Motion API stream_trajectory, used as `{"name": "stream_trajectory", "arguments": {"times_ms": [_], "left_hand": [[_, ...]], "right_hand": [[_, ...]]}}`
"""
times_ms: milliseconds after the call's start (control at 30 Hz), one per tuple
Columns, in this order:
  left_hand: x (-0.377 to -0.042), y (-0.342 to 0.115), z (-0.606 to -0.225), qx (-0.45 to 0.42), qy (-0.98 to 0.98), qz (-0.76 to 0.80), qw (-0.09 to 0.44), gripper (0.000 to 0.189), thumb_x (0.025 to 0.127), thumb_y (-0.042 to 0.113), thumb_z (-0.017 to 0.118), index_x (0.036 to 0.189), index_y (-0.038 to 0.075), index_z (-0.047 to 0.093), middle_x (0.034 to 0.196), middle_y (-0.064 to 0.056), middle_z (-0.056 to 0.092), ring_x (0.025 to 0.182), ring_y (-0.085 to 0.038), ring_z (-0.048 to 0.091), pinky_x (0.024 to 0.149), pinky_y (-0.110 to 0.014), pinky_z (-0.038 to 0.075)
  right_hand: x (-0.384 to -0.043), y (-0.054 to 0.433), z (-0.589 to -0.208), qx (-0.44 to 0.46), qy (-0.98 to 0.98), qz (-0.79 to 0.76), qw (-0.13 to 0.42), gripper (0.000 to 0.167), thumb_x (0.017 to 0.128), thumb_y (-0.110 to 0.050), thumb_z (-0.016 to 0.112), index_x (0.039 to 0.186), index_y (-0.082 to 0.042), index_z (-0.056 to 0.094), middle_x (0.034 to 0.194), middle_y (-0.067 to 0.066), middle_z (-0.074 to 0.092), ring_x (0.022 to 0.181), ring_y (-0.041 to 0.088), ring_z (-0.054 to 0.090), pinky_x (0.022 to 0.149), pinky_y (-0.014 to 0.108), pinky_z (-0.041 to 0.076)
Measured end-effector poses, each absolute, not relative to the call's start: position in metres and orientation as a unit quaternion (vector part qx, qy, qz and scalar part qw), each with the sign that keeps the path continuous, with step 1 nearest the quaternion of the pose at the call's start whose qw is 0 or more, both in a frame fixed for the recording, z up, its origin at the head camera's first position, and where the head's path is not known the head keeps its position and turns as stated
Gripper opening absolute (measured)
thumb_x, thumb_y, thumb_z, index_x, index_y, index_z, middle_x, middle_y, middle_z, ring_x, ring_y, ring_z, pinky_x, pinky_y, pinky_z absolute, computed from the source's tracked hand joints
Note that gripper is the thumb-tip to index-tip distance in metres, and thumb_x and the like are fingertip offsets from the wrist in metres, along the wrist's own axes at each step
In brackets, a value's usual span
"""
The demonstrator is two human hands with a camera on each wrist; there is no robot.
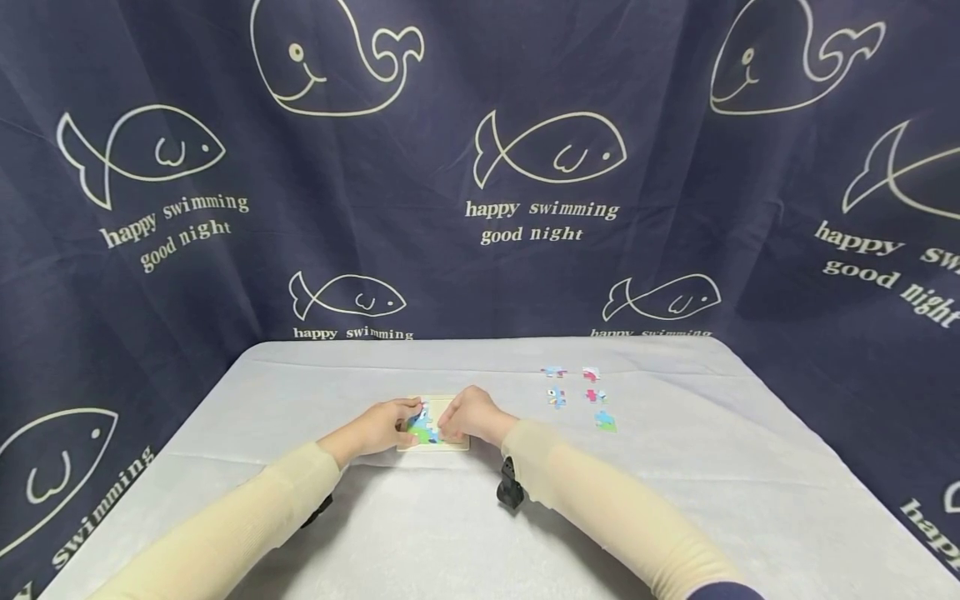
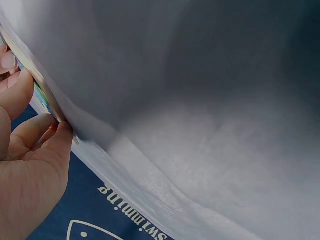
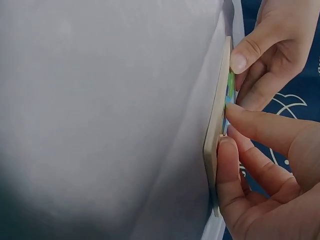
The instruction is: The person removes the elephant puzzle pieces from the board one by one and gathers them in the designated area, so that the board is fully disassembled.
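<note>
A small jigsaw board (image 1: 433, 448) with a pale wooden rim lies flat on the table, its left part filled with blue and green pieces (image 1: 422, 429). My left hand (image 1: 378, 429) grips the board's left side, thumb at the near part and fingers farther back. Over the board's right half, my right hand (image 1: 476, 414) pinches a puzzle piece low against the tray; the fingers hide most of it. In the right wrist view the thumb and fingertips (image 3: 228, 145) meet right at the board's surface, beside the left thumb.
Several loose puzzle pieces (image 1: 557, 397) lie to the right of the board, in blue, pink and white, with a green and blue piece (image 1: 605, 421) nearest. A pale cloth covers the table (image 1: 420, 533). Behind it hangs a dark blue curtain (image 1: 435, 233) with fish prints.
</note>
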State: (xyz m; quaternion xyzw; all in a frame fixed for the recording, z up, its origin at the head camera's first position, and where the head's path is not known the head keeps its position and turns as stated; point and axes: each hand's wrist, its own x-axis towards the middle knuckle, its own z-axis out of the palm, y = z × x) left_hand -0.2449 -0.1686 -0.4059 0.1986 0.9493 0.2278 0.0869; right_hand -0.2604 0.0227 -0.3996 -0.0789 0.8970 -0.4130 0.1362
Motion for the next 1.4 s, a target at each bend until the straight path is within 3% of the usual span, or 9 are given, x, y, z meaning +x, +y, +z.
{"name": "stream_trajectory", "arguments": {"times_ms": [300, 633, 833, 1067, 1400], "left_hand": [[-0.2439, -0.1687, -0.4053, 0.202, 0.949, 0.227, 0.085, 0.060, 0.086, 0.017, 0.071, 0.137, -0.007, 0.048, 0.151, -0.018, 0.040, 0.140, -0.041, 0.034, 0.117, -0.054, 0.027], [-0.2442, -0.1674, -0.4061, 0.204, 0.948, 0.229, 0.085, 0.061, 0.086, 0.017, 0.072, 0.137, -0.006, 0.048, 0.151, -0.018, 0.041, 0.140, -0.040, 0.034, 0.117, -0.053, 0.028], [-0.2446, -0.1689, -0.4068, 0.203, 0.948, 0.230, 0.085, 0.062, 0.087, 0.018, 0.072, 0.138, -0.006, 0.047, 0.151, -0.018, 0.040, 0.141, -0.040, 0.033, 0.117, -0.053, 0.027], [-0.2433, -0.1691, -0.4071, 0.199, 0.949, 0.228, 0.087, 0.063, 0.086, 0.018, 0.072, 0.138, -0.006, 0.047, 0.151, -0.018, 0.040, 0.140, -0.040, 0.034, 0.117, -0.053, 0.027], [-0.2431, -0.1678, -0.4067, 0.192, 0.949, 0.234, 0.092, 0.063, 0.086, 0.019, 0.072, 0.139, -0.005, 0.047, 0.152, -0.017, 0.039, 0.141, -0.040, 0.033, 0.117, -0.053, 0.027]], "right_hand": [[-0.2599, 0.0234, -0.4004, -0.090, 0.896, -0.412, 0.140, 0.014, 0.068, -0.006, 0.085, 0.078, -0.007, 0.076, 0.065, -0.002, 0.066, 0.046, 0.006, 0.047, 0.069, 0.022, 0.048], [-0.2582, 0.0231, -0.3992, -0.087, 0.891, -0.422, 0.146, 0.016, 0.068, -0.002, 0.083, 0.081, -0.005, 0.075, 0.061, -0.003, 0.062, 0.045, 0.006, 0.046, 0.058, 0.018, 0.046], [-0.2573, 0.0232, -0.4003, -0.081, 0.890, -0.426, 0.138, 0.016, 0.068, 0.002, 0.080, 0.081, -0.005, 0.075, 0.058, -0.002, 0.062, 0.047, 0.008, 0.049, 0.062, 0.020, 0.046], [-0.2581, 0.0267, -0.4015, -0.067, 0.853, -0.491, 0.165, 0.014, 0.074, 0.007, 0.076, 0.085, 0.000, 0.074, 0.070, 0.007, 0.070, 0.055, 0.010, 0.061, 0.062, 0.023, 0.056], [-0.2598, 0.0270, -0.4003, -0.069, 0.834, -0.514, 0.189, 0.011, 0.081, 0.008, 0.069, 0.091, 0.004, 0.073, 0.071, 0.009, 0.069, 0.053, 0.008, 0.059, 0.062, 0.024, 0.060]]}}
